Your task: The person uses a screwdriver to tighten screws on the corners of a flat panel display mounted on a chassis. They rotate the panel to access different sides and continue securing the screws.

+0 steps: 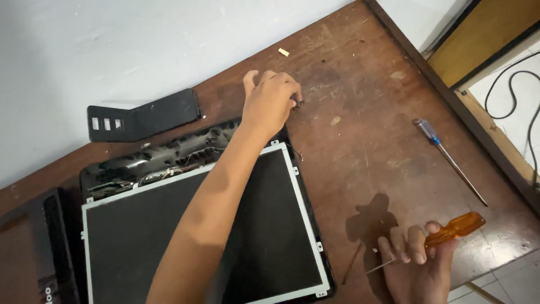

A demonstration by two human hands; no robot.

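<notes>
Head view. A worn brown wooden table (360, 141) carries an opened flat screen panel (197, 236), dark with a pale metal frame, lying face up toward the table's near left part. Beyond the panel's far edge, a black rear shell (163, 155) shows loose wires and fittings.

The left hand (270, 101) reaches across the panel to a spot just past its far right corner. The fingers are curled inward and pinched together over a small dark part (298, 103) at the fingertips; what that part is cannot be told.

The right hand (416, 264) sits at the near right edge of the table, closed around a screwdriver with an orange see-through handle (455, 228). The thin metal shaft points left, toward the panel, and the handle end points away to the right.

A second screwdriver with a blue handle (447, 157) lies loose near the right edge of the table, well apart from both hands. A black plastic bracket (143, 115) rests at the far left edge, against the white wall (112, 45). A small pale scrap (283, 52) lies near the far edge.
</notes>
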